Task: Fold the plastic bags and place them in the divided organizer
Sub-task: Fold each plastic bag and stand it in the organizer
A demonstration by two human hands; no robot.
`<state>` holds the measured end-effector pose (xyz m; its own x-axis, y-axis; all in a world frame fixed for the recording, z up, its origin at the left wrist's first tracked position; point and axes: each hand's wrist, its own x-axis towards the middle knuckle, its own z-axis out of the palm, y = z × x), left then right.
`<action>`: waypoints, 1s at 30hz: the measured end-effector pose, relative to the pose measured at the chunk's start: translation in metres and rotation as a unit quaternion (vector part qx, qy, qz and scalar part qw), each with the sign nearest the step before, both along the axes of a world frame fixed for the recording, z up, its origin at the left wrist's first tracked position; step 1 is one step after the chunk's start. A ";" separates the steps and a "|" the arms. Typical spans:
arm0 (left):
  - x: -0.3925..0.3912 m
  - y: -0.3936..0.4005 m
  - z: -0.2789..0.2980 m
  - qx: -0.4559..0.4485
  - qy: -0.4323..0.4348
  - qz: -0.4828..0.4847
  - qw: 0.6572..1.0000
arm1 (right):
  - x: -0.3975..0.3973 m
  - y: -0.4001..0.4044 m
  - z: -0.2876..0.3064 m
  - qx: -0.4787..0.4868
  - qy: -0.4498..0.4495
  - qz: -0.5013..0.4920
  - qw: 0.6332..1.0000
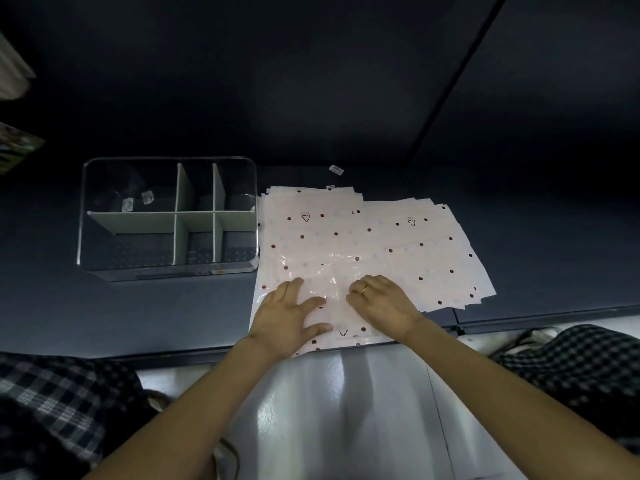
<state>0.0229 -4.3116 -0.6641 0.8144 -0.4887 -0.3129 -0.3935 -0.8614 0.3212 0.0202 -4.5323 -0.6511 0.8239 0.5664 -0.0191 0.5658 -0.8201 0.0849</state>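
We press our flat left hand (289,308) to pin the top bag (322,271); our right hand (379,299) curls, pinching it to fold.

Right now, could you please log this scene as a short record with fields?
surface: dark table
organizer: clear, white dividers, left of bags, no bags inside
bags: dotted, stacked flat, unfolded
left hand: flat on top bag
right hand: fingers curled on top bag; grip unclear

Glossy plastic bags (346,244), clear plastic organizer (169,268), matt dark table (138,306).
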 end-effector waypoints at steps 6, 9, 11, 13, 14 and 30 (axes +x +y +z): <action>0.009 0.009 0.001 -0.062 -0.014 0.036 0.997 | 0.006 0.003 0.004 0.050 -0.007 -0.024 0.998; 0.009 0.014 0.001 -0.055 -0.040 0.030 0.997 | 0.002 -0.003 0.004 0.068 0.052 -0.028 0.996; 0.009 0.015 0.002 -0.038 -0.059 0.020 0.997 | 0.003 -0.003 0.003 0.048 0.065 -0.048 0.996; 0.011 0.013 0.004 -0.009 -0.081 0.002 0.997 | 0.003 0.003 0.004 0.012 0.075 -0.073 0.994; 0.013 0.012 0.005 0.008 -0.092 -0.011 0.996 | 0.004 0.007 0.007 -0.003 0.064 -0.077 0.995; 0.018 0.037 0.014 -0.337 0.185 0.243 0.891 | 0.014 0.000 0.038 0.244 0.261 -0.222 0.907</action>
<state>0.0409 -4.2750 -0.6500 0.8828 -0.2859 -0.3726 0.2132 -0.4630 0.8603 0.0346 -4.5321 -0.6131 0.9239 0.2274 -0.3079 0.0301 -0.8451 -0.5337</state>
